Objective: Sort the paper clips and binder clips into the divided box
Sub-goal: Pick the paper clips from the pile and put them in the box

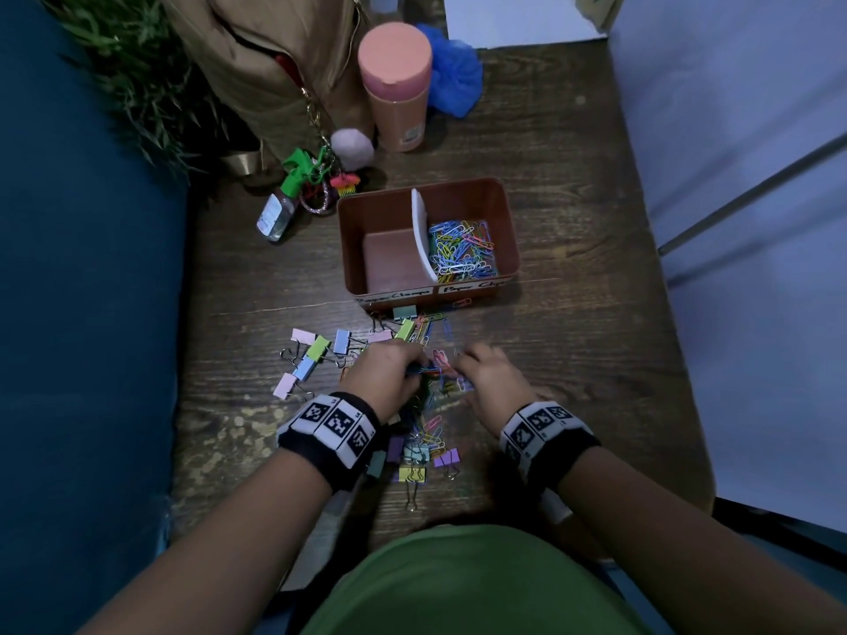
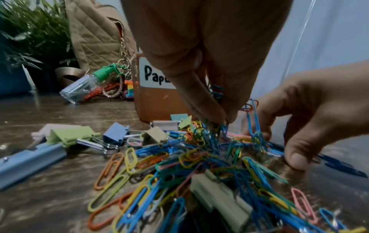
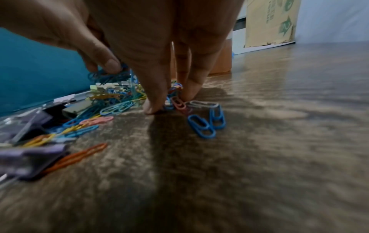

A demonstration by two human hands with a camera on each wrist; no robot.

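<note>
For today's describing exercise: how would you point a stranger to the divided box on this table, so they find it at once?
Start at the dark wooden table and find the tall pink bottle standing at its far end. Just nearer than it sits the divided box, a brown tub split by a white partition. Nothing else there has walls: its right half holds coloured paper clips, its left half is empty.

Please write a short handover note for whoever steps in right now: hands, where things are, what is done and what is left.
Left hand: pinching a bunch of paper clips just above the pile.
Right hand: fingertips down on the table, gathering loose clips; no firm grip visible.
Divided box: right compartment holds many paper clips; left compartment bare.
Binder clips: all loose on the table, left of the hands and nearer the body.
Done: part of the paper clips.
Left: remaining paper clips, every binder clip.
</note>
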